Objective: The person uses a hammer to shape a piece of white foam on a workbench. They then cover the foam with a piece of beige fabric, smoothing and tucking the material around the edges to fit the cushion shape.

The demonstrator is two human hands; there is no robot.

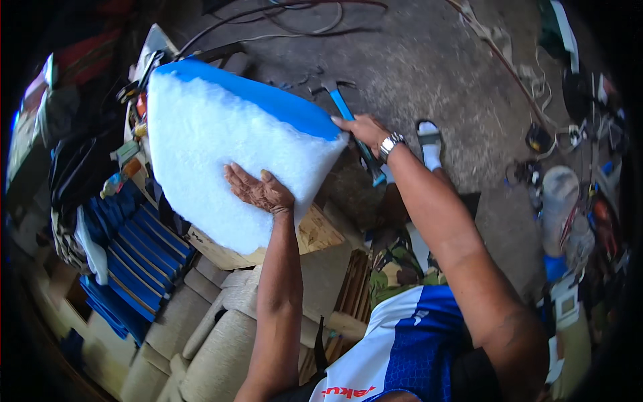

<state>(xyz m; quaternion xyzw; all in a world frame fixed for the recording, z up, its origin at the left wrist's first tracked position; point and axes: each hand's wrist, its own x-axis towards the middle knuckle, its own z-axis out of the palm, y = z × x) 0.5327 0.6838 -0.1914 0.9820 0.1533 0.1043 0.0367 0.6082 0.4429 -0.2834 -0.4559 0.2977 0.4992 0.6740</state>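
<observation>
A large panel padded with fluffy white wadding [201,144] lies in front of me, with a strip of blue fabric [261,90] along its far edge. My left hand [260,190] rests flat on the wadding, fingers stretched out and holding nothing. At the panel's right corner, my right hand [367,132] is closed around the blue handle of a claw hammer [341,105]. The hammer's metal head points away from me, and the handle end sticks out below the hand. My right thumb touches the corner of the blue fabric. The panel's underside is hidden.
Below the panel are a wooden board [315,231] and beige upholstered cushions [221,342]. Blue slatted pieces [144,254] lie at the left, near bottles [120,177]. Cables [295,27] cross the concrete floor at the top; assorted clutter and a clear plastic container [559,191] stand at right.
</observation>
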